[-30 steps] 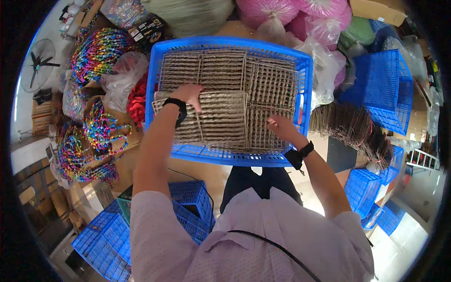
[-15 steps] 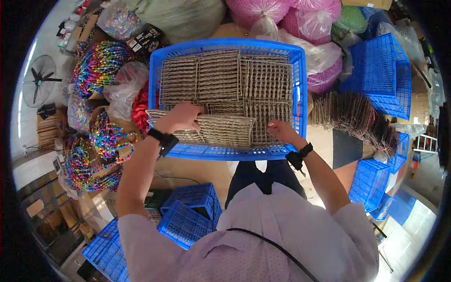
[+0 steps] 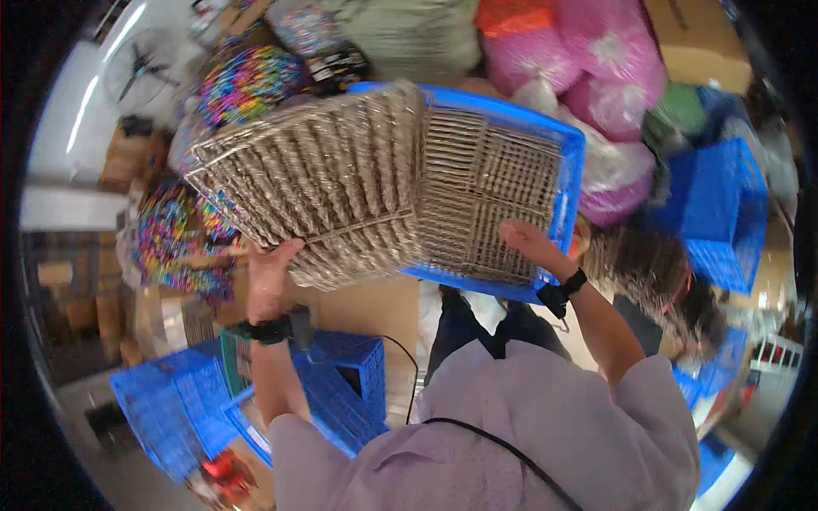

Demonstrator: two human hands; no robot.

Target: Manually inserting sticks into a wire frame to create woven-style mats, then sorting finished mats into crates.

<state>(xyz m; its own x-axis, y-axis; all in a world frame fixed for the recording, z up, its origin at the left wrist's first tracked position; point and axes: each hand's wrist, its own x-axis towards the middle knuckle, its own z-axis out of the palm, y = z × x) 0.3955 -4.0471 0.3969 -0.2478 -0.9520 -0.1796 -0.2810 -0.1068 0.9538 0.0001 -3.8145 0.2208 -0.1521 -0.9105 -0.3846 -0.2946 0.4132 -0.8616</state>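
My left hand (image 3: pixel 271 268) grips the near-left edge of a large wire rack (image 3: pixel 315 179) strung with rows of twisted grey-brown strands, its thumb on top. Tilted and slightly blurred, the rack is raised over the left part of a blue plastic crate (image 3: pixel 569 183), covering that side. More racks of the same kind (image 3: pixel 490 183) lie packed flat inside the crate. Over their right side hovers my right hand (image 3: pixel 532 244), its fingers loosely stretched and nothing visible in them. Whether it touches the racks beneath I cannot tell.
Colourful bead strands (image 3: pixel 251 85) hang and lie at the left. Pink-filled plastic bags (image 3: pixel 596 68) and a large grey-green sack (image 3: pixel 417 38) are piled behind. Blue crates (image 3: pixel 720 217) stand at the right, near a bundle of brown wire pieces (image 3: pixel 656 268); more crates (image 3: pixel 175 400) sit lower left.
My left hand has lifted the rack out of the crate and swung it up to the left, turning its broad face into view. My right hand stays above the crate's right side.
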